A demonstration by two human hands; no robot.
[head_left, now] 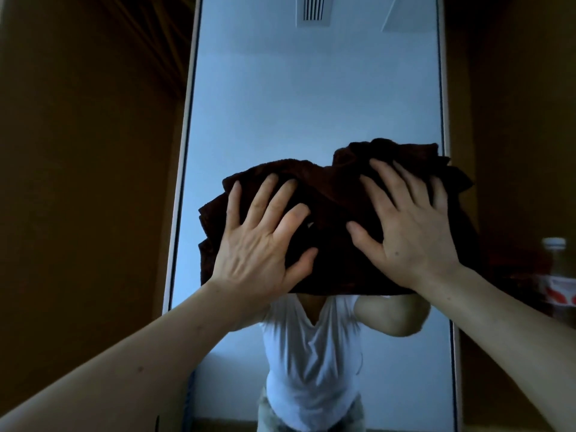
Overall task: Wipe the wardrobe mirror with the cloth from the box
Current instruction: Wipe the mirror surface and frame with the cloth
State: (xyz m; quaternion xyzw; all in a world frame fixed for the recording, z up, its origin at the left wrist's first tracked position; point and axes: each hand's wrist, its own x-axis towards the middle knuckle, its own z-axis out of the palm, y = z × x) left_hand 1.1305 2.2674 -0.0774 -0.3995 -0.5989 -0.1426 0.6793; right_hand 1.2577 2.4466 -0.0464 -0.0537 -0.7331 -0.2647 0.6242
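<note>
Two bare forearms reach up from the bottom corners, nearest the camera, and end in hands laid flat on a dark brown cloth (335, 219). The left hand (260, 241) has its fingers (265, 198) spread and released, palm pressing the cloth rather than gripping it; the thumb points toward the other hand. The right hand (411, 226) lies the same way, fingers (389, 182) fanned wide and unclenched, thumb angled inward. The cloth is bunched and creased under both palms, spilling out beyond the fingertips above and past the outer fingers on each side, and it is held against the wardrobe mirror (311, 104). The mirror is a tall pane with a pale frame, set between dark brown wardrobe panels (87, 182). Below the heels of the hands, the glass reflects a person's white V-neck shirt (308, 353). Beyond the right hand's outer fingers, a blurred bottle (558, 275) with a white cap stands.
</note>
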